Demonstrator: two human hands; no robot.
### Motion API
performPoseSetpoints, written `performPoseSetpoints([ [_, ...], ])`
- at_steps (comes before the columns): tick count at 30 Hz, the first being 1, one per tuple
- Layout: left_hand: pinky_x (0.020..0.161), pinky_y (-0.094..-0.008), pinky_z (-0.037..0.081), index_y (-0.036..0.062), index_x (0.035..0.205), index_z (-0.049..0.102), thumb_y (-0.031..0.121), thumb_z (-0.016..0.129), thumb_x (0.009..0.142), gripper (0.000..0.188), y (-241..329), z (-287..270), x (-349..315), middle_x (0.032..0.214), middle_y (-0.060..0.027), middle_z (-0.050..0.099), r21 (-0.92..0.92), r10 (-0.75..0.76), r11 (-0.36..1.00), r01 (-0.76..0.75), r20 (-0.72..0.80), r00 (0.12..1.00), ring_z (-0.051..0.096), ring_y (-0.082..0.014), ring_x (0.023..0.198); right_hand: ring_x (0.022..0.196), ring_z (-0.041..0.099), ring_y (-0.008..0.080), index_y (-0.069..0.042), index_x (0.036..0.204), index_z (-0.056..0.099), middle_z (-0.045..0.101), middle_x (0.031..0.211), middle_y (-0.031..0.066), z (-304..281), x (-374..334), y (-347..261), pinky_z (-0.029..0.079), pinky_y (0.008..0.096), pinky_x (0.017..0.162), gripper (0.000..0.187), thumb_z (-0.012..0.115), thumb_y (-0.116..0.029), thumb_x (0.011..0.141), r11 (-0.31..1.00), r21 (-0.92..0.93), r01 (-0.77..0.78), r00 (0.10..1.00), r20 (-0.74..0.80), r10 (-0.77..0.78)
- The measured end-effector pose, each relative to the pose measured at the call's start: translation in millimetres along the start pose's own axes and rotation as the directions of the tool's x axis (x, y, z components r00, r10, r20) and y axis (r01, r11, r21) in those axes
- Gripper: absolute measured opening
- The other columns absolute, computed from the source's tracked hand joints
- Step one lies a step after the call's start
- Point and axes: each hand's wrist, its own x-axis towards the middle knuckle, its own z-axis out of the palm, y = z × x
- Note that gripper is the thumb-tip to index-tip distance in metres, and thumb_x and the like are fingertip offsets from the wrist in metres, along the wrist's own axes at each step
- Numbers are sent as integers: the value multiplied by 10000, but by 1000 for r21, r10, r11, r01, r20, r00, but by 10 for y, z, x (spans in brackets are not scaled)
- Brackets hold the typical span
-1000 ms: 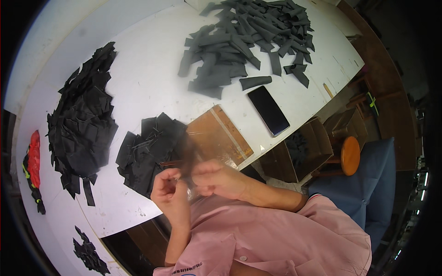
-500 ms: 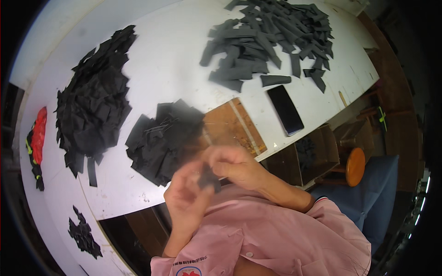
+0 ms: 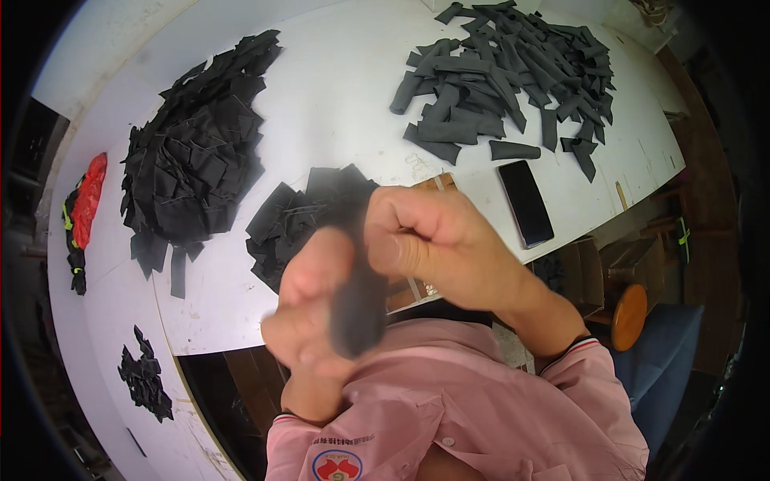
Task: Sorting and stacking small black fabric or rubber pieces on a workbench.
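Observation:
A dark strip of fabric (image 3: 357,313), smeared by motion, is stretched between my two hands above the table's near edge. My left hand (image 3: 309,297) is blurred, with its fingers round the strip's lower part. Gripping the upper end, my right hand (image 3: 449,240) has its fingers curled and its thumb pressed in. Just beyond the hands lies a heap of flat black fabric pieces (image 3: 281,212), partly hidden by them. Behind the right hand, a brown board (image 3: 435,183) shows only in part.
A larger heap of black pieces (image 3: 192,144) lies left. Dark grey, tube-like fabric pieces (image 3: 497,80) spread across the far right, near a phone (image 3: 525,204). A small dark pile (image 3: 146,381) and a red bundle (image 3: 90,200) lie far left. Boxes (image 3: 581,272) and a round stool (image 3: 630,318) stand right.
Both hands have come up closer to the view, and the fabric strip now shows longer between them. The right hand has moved up and right. The whole scene has shifted slightly with the head.

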Motion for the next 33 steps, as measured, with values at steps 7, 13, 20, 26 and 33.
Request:
performPoseSetpoints([
  [7,291,-163,225,-43,1135,429,101,373,850,323,-26,-644,-181,827,-136,595,-130,3,987,-90,-553,833,336,-36,300,546,393,45,-43,741,536,441,628,-41,-255,0,660,323,179,494,154,548,-177,817,800,447,-399,909,77,410],
  [13,334,-160,247,-45,1145,390,52,448,825,340,-99,-150,1,742,-102,586,353,185,935,-18,-444,877,355,-26,336,548,410,40,-51,730,531,458,629,-39,-286,120,590,331,168,495,161,540,-183,823,847,398,-352,936,136,325],
  [20,309,-162,212,-12,1049,442,66,537,804,275,-119,-492,-211,718,-87,571,770,440,631,96,-456,774,279,-23,319,541,415,38,-59,697,523,467,617,-40,-275,40,848,327,163,490,151,528,-150,818,864,342,-369,929,161,333],
  [26,303,-178,237,-11,1137,420,70,416,801,346,-67,-205,-38,841,-112,575,-69,157,969,-238,-571,806,366,-60,316,556,415,40,-57,689,510,462,626,-40,-202,185,549,315,169,500,130,513,-110,808,910,267,-317,945,168,280],
  [33,356,-180,259,-4,1104,463,85,531,775,347,-114,-644,-304,786,-55,573,679,369,686,262,-635,679,368,-57,379,538,435,40,-58,717,532,487,633,-39,-301,0,1009,334,176,498,112,512,-116,811,838,313,-448,894,153,420],
])
